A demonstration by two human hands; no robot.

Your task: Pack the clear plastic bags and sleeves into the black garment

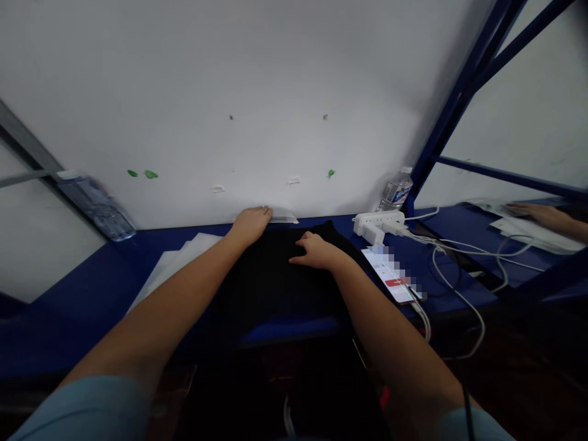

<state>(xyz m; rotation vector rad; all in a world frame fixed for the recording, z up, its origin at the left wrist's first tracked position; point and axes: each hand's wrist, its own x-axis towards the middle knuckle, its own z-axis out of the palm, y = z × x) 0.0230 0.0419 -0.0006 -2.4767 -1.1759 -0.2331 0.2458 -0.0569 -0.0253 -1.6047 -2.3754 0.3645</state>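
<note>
A black cloth [280, 288], perhaps a garment, lies spread on the blue table in front of me. My left hand [252, 224] rests at its far left edge, back of the hand up and fingers fairly flat, close to the wall. Just beside those fingertips is a piece of clear plastic film [285, 217]. Over the cloth's right half, my right hand [315, 251] has its thumb and fingers apart with nothing between them; whether it presses on the fabric I cannot tell.
White sheets [172, 260] lie left of the cloth. On the right are a power strip [381, 222], a phone [390, 275] with cables, and a plastic bottle [397, 188]. Another bottle [96, 205] stands at left. Beyond the blue frame [459, 92], another person's hand [528, 211] touches white sheets.
</note>
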